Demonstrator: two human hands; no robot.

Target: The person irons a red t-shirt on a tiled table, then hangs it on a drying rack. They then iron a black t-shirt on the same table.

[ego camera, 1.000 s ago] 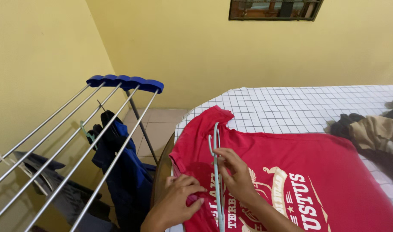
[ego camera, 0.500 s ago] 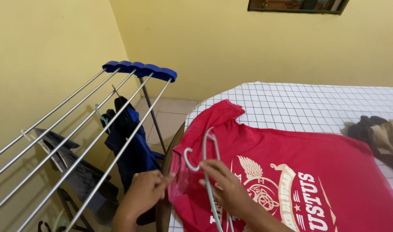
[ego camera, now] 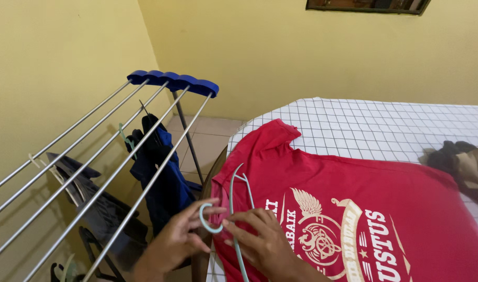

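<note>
You are pinching the hook of the pale green hanger (ego camera: 234,209) with your left hand (ego camera: 176,237), and your right hand (ego camera: 262,243) is clamping its neck. The red T-shirt (ego camera: 354,209) is lying flat on the checked table (ego camera: 385,125), right of the drying rack (ego camera: 119,136). The hanger is resting on top of it, not inside yet.

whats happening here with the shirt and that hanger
A person holds a pale green hanger in both hands over a red T-shirt spread flat on a checked bed sheet. The left hand fingers the hook; the right hand grips the frame. A drying rack with dark clothes stands alongside.
</note>
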